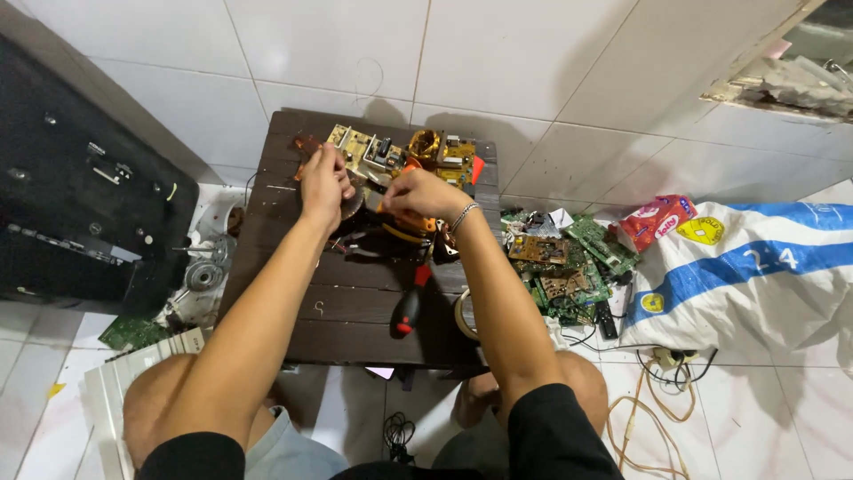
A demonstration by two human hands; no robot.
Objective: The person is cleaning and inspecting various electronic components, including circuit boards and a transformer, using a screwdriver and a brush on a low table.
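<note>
White-tiled floor and wall; low dark-brown slatted wooden counter [355,311] at centre.

Left hand [324,182]: fingers curled shut, pinching a small part too hidden to identify, over a round grey metal disc [352,206] at 12 o'clock on counter.

Right hand [425,194]: closed around an orange-handled tool [404,220], just beside left hand; silver chain bracelet [464,216] on wrist.

Tan printed circuit board with copper coil and yellow parts [400,153]: far edge of counter, 12 o'clock, just beyond both hands.

Red-and-black-handled screwdriver [410,307]: lying loose on counter, 5 o'clock of hands.

Heap of green circuit boards [564,262]: on floor, 3 o'clock of counter.

White sack with blue stripe [755,267]: floor, far 3 o'clock.

Black flat panel casing [80,196]: leaning at 9 o'clock.

Tangled beige cable [653,418]: floor, 4 o'clock.
</note>
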